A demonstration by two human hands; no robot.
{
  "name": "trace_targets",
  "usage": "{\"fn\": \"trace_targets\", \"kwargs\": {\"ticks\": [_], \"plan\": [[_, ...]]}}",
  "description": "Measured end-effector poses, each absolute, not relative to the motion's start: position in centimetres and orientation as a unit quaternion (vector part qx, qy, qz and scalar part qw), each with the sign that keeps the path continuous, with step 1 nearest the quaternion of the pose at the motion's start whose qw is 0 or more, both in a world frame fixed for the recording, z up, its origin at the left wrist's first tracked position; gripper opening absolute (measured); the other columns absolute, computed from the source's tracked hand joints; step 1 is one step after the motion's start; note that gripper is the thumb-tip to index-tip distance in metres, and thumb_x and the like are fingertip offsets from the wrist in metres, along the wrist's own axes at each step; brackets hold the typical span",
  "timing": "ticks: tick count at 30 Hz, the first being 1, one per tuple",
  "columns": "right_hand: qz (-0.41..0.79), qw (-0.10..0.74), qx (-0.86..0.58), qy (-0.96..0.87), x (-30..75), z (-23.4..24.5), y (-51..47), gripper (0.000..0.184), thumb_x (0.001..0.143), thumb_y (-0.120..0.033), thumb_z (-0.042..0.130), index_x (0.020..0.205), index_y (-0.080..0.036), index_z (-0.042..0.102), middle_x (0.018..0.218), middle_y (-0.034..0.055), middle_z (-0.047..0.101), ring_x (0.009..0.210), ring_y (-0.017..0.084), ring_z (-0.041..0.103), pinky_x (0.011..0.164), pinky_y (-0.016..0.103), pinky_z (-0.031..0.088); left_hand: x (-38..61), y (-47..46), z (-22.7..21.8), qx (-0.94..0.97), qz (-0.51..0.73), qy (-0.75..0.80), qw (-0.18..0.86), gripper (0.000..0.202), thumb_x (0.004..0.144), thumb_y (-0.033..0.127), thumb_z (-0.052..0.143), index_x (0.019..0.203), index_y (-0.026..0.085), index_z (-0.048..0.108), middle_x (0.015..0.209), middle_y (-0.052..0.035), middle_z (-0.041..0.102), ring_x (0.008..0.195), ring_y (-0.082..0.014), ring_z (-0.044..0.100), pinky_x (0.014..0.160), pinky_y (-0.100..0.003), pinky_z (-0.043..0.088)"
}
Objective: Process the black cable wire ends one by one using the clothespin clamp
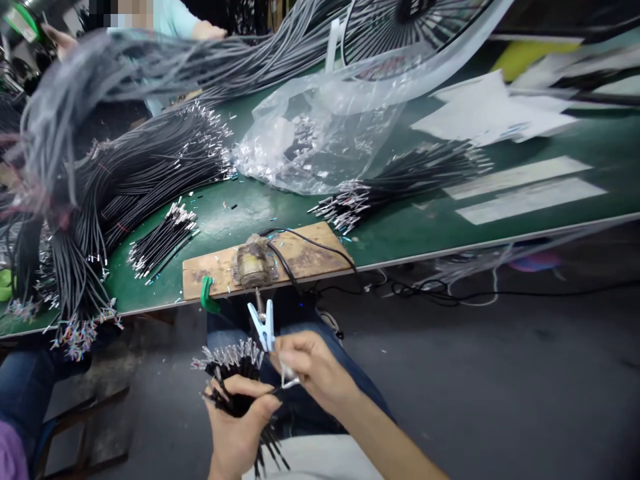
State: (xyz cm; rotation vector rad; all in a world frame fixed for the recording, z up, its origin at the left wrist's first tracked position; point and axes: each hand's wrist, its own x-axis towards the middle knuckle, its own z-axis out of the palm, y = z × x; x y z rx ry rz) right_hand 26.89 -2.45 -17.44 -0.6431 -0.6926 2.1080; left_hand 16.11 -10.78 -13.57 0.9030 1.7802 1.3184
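Note:
My left hand (pixel 239 420) is closed round a bundle of short black cables (pixel 231 373) with clear sleeved ends, held over my lap below the table edge. My right hand (pixel 313 365) pinches the end of one cable (pixel 289 381) pulled from that bundle, just right of a pale blue clothes peg (pixel 263 325). The peg hangs under a small worn device (pixel 253 261) fixed on a wooden board (pixel 305 255) at the front edge of the green table (pixel 400 227).
Large heaps of black cables (pixel 135 173) cover the table's left. A smaller bundle (pixel 163 240) and another (pixel 400 180) lie nearby, with a clear plastic bag (pixel 320 133) and white papers (pixel 490 110). A person in a light top (pixel 170 17) sits across. Power cords (pixel 425 290) hang below.

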Motion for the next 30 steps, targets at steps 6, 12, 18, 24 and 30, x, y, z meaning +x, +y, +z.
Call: {"fn": "trace_targets", "kwargs": {"ticks": [6,12,18,24,30], "plan": [[0.821,0.406,-0.282,-0.286,25.8,-14.9,0.5,0.050,0.062,-0.060,0.070,0.054,-0.012,0.059,0.051,-0.0014,0.048,0.050,0.007,0.039,0.050,0.022,0.030,15.8,-11.1,-12.3,0.363,0.501,0.732,0.285,0.004,0.057,0.023,0.074,0.056,0.020,0.072,0.056,-0.0032,0.069,0.054,-0.0186,0.064,0.060,-0.028,0.053],[0.879,0.404,-0.178,-0.182,24.3,-14.2,0.4,0.039,0.061,-0.051,0.076,0.061,-0.013,0.066,0.056,0.0001,0.054,0.054,0.007,0.044,0.052,0.018,0.036,16.0,-9.2,-12.2,0.373,0.510,0.732,0.254,0.008,0.061,0.026,0.071,0.058,0.018,0.072,0.058,-0.0032,0.069,0.056,-0.0190,0.064,0.061,-0.029,0.052],[0.888,0.398,-0.165,-0.162,24.4,-14.9,0.1,0.040,0.063,-0.054,0.073,0.063,-0.014,0.068,0.060,0.0020,0.059,0.057,0.008,0.049,0.055,0.017,0.040,16.6,-8.7,-12.6,0.364,0.514,0.734,0.255,0.011,0.063,0.026,0.070,0.058,0.016,0.071,0.058,-0.0034,0.069,0.057,-0.0184,0.064,0.060,-0.029,0.051],[0.883,0.407,-0.200,-0.123,25.2,-17.2,-0.4,0.042,0.066,-0.058,0.068,0.080,-0.018,0.070,0.074,0.0036,0.063,0.063,0.012,0.053,0.057,0.022,0.041,16.5,-9.2,-12.3,0.353,0.510,0.739,0.263,0.008,0.060,0.025,0.071,0.058,0.017,0.071,0.058,-0.0035,0.068,0.058,-0.0182,0.063,0.064,-0.030,0.051],[0.793,0.458,-0.318,-0.247,27.2,-18.5,-1.6,0.039,0.068,-0.053,0.069,0.070,-0.015,0.065,0.058,-0.0006,0.051,0.054,0.010,0.043,0.053,0.022,0.037,16.3,-10.7,-13.1,0.317,0.497,0.741,0.321,0.015,0.059,0.032,0.073,0.058,0.017,0.072,0.059,-0.0052,0.068,0.060,-0.0187,0.062,0.064,-0.030,0.051]]}}
